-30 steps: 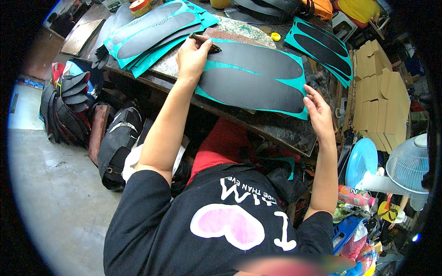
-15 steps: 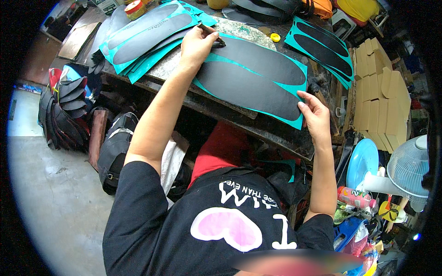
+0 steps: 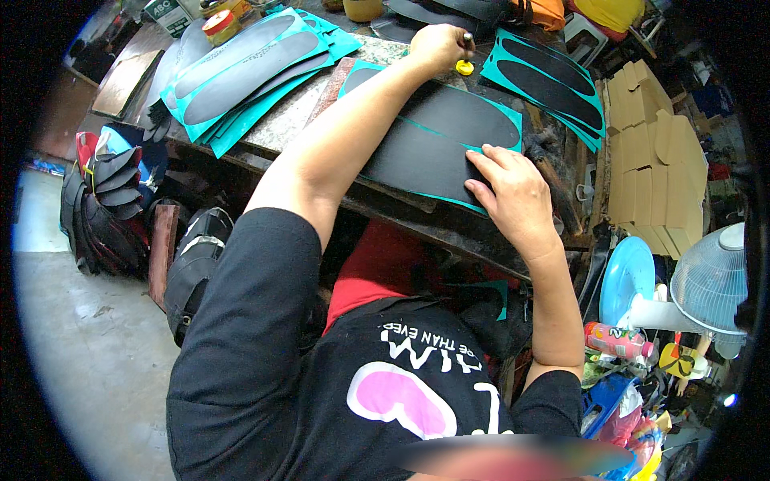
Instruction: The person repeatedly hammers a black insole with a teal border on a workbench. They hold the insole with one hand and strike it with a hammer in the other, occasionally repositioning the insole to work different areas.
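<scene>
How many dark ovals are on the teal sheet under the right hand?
2: the far oval, crossed by the left forearm, and the near oval, partly under the right hand. The forearm hides part of both; any more underneath wouldn't show.

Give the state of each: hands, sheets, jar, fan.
Middle sheet: lying flat
Left hand: closed around dark tool
Right hand: open, fingers on middle sheet
Left sheet stack: unevenly piled
Right sheet stack: edges fanned
Jar: red lid on
Fan: on or off, can't tell
</scene>
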A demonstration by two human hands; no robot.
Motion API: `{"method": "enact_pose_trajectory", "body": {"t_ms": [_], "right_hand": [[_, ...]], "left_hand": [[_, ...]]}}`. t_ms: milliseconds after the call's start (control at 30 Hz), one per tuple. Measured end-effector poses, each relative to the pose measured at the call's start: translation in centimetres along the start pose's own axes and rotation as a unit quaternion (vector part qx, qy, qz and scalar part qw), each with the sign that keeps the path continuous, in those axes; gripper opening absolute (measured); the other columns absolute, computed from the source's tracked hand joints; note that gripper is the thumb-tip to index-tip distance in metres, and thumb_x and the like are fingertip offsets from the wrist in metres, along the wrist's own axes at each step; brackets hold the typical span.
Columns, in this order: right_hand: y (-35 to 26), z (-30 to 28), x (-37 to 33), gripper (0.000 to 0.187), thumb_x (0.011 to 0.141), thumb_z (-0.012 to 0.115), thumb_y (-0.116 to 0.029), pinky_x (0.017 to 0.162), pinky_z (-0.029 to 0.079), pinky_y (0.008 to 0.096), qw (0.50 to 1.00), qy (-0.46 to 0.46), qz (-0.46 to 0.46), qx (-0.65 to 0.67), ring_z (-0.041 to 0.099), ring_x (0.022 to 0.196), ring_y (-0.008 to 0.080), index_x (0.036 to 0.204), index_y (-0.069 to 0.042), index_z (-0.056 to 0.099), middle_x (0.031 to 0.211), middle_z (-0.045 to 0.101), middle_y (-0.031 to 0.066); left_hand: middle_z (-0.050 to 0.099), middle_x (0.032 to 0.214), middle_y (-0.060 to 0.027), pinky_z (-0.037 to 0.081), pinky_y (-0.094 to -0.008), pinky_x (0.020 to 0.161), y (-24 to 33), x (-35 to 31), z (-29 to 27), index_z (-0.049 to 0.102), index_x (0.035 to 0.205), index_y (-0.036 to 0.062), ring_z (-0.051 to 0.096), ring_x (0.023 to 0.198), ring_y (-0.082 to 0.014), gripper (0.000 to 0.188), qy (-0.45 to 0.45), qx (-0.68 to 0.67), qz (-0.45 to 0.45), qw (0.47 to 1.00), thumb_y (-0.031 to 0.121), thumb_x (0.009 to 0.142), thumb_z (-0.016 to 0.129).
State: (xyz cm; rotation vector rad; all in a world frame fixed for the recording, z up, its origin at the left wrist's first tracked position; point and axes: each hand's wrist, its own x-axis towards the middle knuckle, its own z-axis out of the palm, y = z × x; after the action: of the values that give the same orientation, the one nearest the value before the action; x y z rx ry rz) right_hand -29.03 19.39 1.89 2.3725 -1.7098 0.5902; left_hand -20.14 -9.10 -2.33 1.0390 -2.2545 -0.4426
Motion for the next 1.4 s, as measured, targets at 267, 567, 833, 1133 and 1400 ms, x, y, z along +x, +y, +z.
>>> {"method": "enact_pose_trajectory", "body": {"t_ms": [267, 567, 833, 1133, 1400], "right_hand": [[0.0, 0.0, 0.1, 0.041, 0.071, 0.079, -0.021, 0.091, 0.050, 0.0379, 1.000, 0.002, -0.008, -0.004, 0.064, 0.101, 0.0268, 0.109, -0.009, 0.068, 0.106, 0.066, 0.0101], [0.2, -0.4, -0.1, 0.039, 0.082, 0.072, -0.022, 0.091, 0.051, 0.0400, 0.998, -0.053, 0.020, 0.009, 0.061, 0.107, 0.0300, 0.118, -0.010, 0.066, 0.117, 0.063, 0.0112], [2.0, -0.8, -0.9, 0.044, 0.089, 0.066, -0.020, 0.102, 0.043, 0.0396, 0.985, -0.067, 0.053, 0.151, 0.053, 0.122, 0.0339, 0.132, -0.011, 0.060, 0.131, 0.056, 0.0180], [10.4, 0.5, -6.9, 0.052, 0.090, 0.066, -0.030, 0.092, 0.046, 0.0466, 0.943, -0.093, 0.316, -0.051, 0.058, 0.110, 0.0361, 0.135, -0.007, 0.053, 0.122, 0.058, 0.0157], [8.7, -1.7, -4.1, 0.047, 0.098, 0.061, -0.033, 0.056, 0.043, 0.0206, 0.832, 0.107, 0.398, 0.370, 0.053, 0.065, 0.0043, 0.134, -0.004, 0.054, 0.079, 0.058, 0.0012]], "left_hand": [[0.073, 0.091, -0.0080, 0.054, -0.0387, 0.077, -0.7, 0.7, 1.8, 0.076, 0.099, 0.0214, 0.070, 0.084, -0.0263, 0.024, -0.033, 0.028, -0.013, 0.999, 0.035, 0.079, 0.075], [0.066, 0.081, -0.0078, 0.054, -0.0275, 0.071, -0.2, -1.1, -5.4, 0.062, 0.096, 0.0009, 0.064, 0.078, -0.0158, 0.009, 0.074, -0.327, -0.052, 0.941, 0.009, 0.092, 0.064], [0.070, 0.082, -0.0060, 0.057, -0.0280, 0.066, -1.4, -10.6, -9.3, 0.067, 0.095, 0.0019, 0.067, 0.075, -0.0127, 0.017, 0.203, -0.378, -0.092, 0.899, 0.018, 0.090, 0.069], [0.071, 0.082, -0.0078, 0.055, -0.0234, 0.063, -2.9, -12.2, -7.3, 0.067, 0.095, -0.0012, 0.068, 0.068, -0.0111, 0.012, 0.179, -0.357, -0.160, 0.903, 0.009, 0.089, 0.069], [0.072, 0.081, -0.0095, 0.056, -0.0269, 0.066, -3.2, -12.1, -7.0, 0.068, 0.093, -0.0009, 0.069, 0.069, -0.0133, 0.015, 0.165, -0.351, -0.164, 0.907, 0.012, 0.087, 0.071]]}}
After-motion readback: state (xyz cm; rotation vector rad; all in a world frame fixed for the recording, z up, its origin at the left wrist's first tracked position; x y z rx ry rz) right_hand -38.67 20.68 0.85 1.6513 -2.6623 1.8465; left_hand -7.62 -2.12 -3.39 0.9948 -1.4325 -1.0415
